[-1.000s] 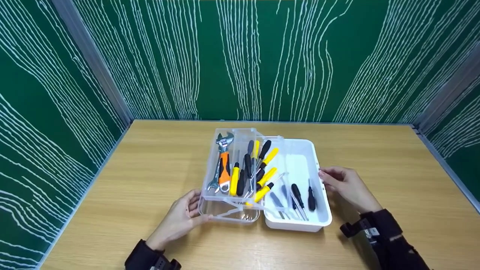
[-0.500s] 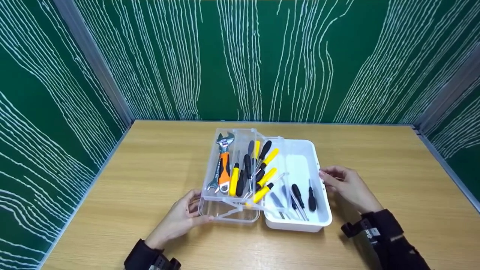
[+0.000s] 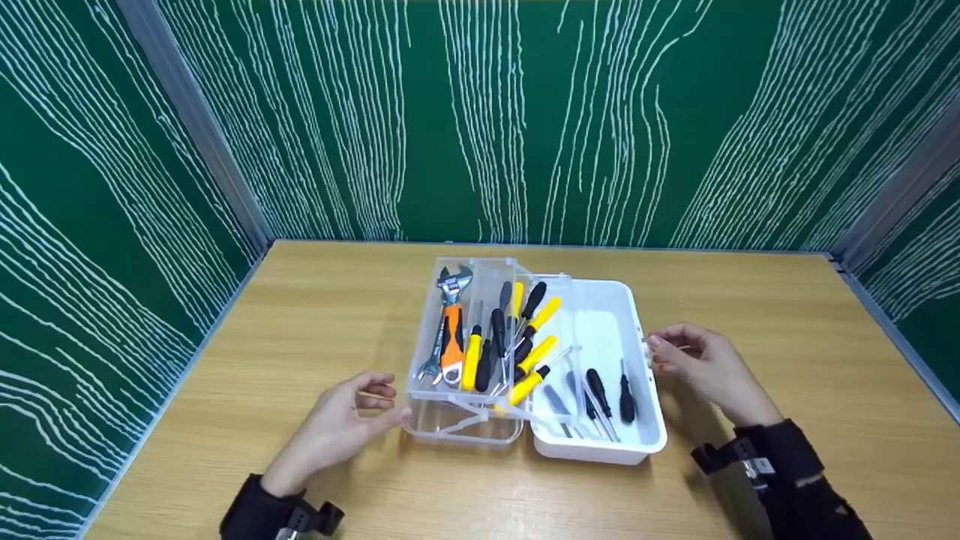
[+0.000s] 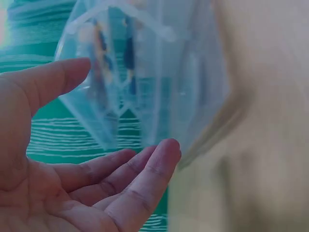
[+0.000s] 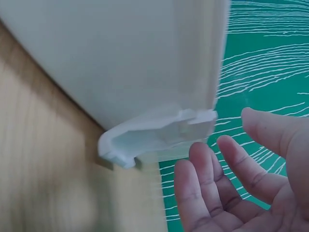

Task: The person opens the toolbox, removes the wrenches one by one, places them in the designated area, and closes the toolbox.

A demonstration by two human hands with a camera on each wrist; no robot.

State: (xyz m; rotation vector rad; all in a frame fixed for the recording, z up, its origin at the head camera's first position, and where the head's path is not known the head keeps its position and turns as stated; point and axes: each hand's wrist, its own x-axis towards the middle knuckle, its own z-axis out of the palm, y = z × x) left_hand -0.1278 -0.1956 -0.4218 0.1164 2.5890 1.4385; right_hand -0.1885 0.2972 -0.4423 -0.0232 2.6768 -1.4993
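Observation:
An open toolbox has a white base (image 3: 606,319) on the right and a transparent lid (image 3: 465,430) on the left. Clear trays (image 3: 461,392) spread between them. One holds an orange-handled adjustable wrench (image 3: 453,337), an open-end wrench (image 3: 431,367) and several yellow or black screwdrivers. Black screwdrivers (image 3: 626,401) also lie in the base. My left hand (image 3: 330,426) hovers left of the lid, its fingers spread and loosely bent around air. At the base's right side is my right hand (image 3: 709,375), fingers relaxed beside a white latch (image 5: 149,135), holding nothing.
The toolbox stands on a wooden table (image 3: 315,315). Green walls (image 3: 555,135) with white wavy lines enclose its back and sides. Grey metal posts (image 3: 202,127) mark the corners.
My left hand has let go of the lid and drawn back to the left. The right hand has shifted slightly right, off the base's side. The toolbox looks unmoved.

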